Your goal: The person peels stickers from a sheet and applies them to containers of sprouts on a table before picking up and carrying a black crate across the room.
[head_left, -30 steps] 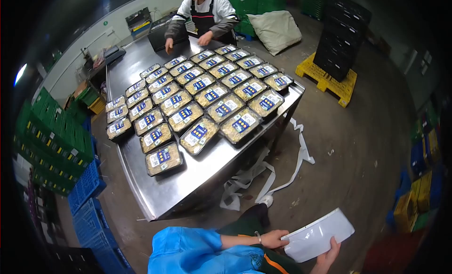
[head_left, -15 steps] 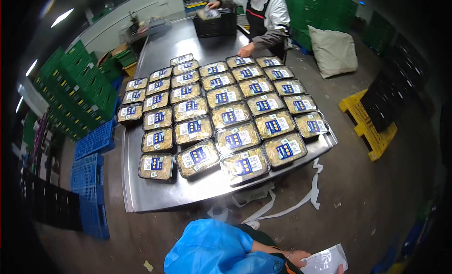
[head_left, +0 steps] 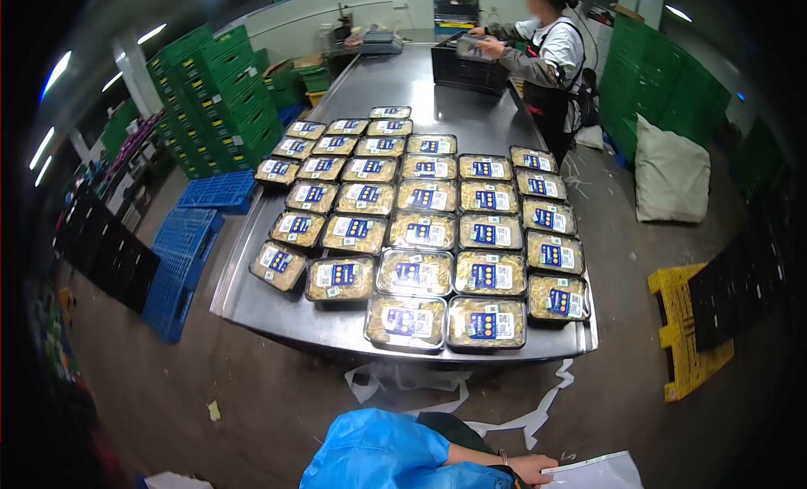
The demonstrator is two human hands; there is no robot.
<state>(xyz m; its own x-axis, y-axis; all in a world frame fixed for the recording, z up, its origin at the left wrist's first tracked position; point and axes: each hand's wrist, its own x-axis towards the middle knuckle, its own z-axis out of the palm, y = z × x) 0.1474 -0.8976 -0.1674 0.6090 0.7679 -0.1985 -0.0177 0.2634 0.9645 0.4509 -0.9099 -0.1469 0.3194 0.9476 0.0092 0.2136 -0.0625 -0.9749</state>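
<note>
My left hand (head_left: 531, 469), at the bottom right of centre, is closed on the edge of a white glossy sheet (head_left: 598, 472). The lower part of the sheet is cut off by the frame. A blue sleeve cover (head_left: 370, 451) is on that arm. My right hand is out of view. Ahead of me, rows of clear-lidded food trays (head_left: 407, 321) with blue and white labels stand on a steel table (head_left: 277, 308). Their contents look pale and shredded. The nearest trays sit by the table's front edge, apart from my hand.
Across the table a co-worker (head_left: 551, 56) holds a tray (head_left: 477, 47) over a black crate (head_left: 471, 73). Green crates (head_left: 210, 102) and blue pallets (head_left: 181, 262) stand left. A yellow pallet (head_left: 677, 338) and white sack (head_left: 671, 174) are right. White strips (head_left: 534, 417) lie on the floor.
My view has tilted up and turned, shifting the scene. My right hand's fingertip has left the frame. The co-worker's hand has gone from a tray on the table to one over the crate.
</note>
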